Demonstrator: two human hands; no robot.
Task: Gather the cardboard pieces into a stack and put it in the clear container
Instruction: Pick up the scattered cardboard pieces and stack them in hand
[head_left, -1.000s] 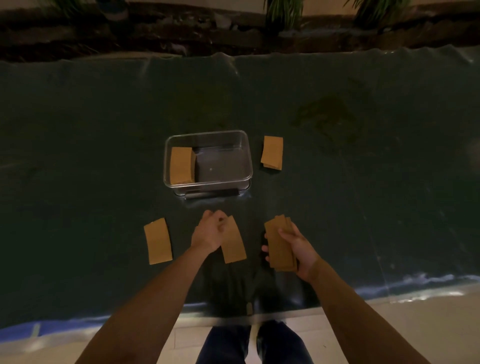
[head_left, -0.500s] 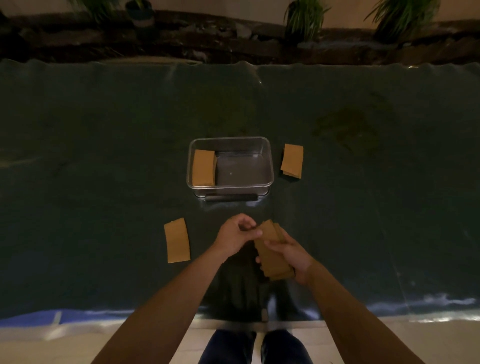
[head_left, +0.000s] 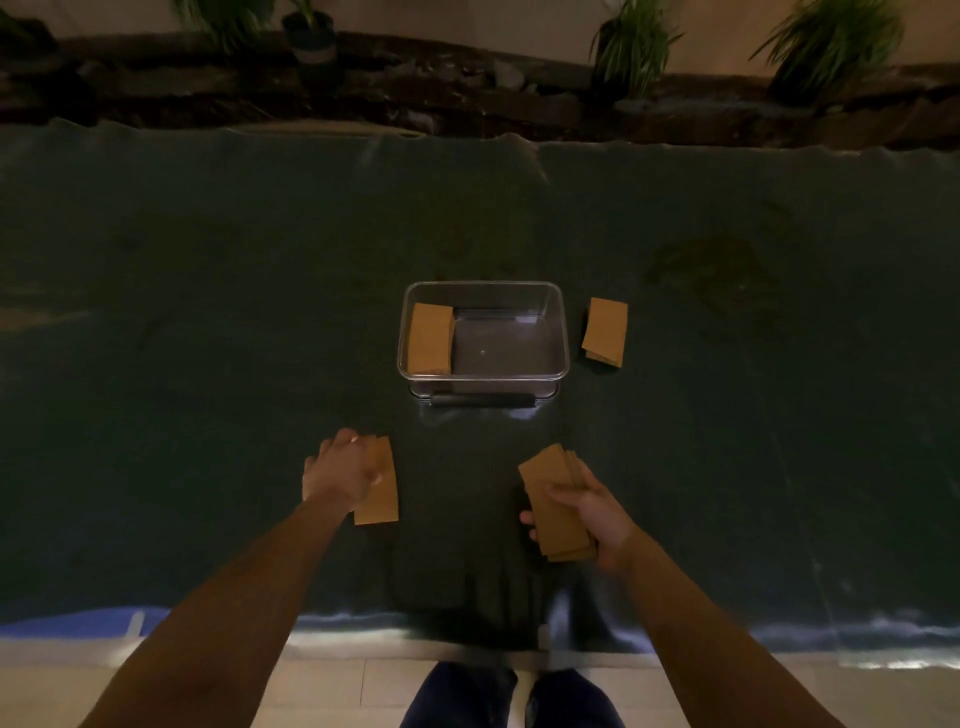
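The clear container (head_left: 565, 332) stands on the dark mat at the middle, with a cardboard stack (head_left: 430, 339) against its left wall. A second cardboard pile (head_left: 605, 330) lies on the mat just right of the container. My right hand (head_left: 592, 512) grips a fanned stack of cardboard pieces (head_left: 549, 478) near the front, held above the mat. My left hand (head_left: 340, 473) lies on the left part of a single loose cardboard piece (head_left: 383, 493), which is flat on the mat. Its fingers are curled on the piece's top left corner.
The dark mat (head_left: 208, 364) covers the whole work surface, and its front edge (head_left: 363, 621) runs just above my legs. Beyond the far edge are a dark ledge and potted plants (head_left: 631, 47). A black handle (head_left: 483, 401) sits at the container's near side.
My left hand left the stack in my right hand and moved left onto the loose piece. The piece it held is now in my right hand's stack.
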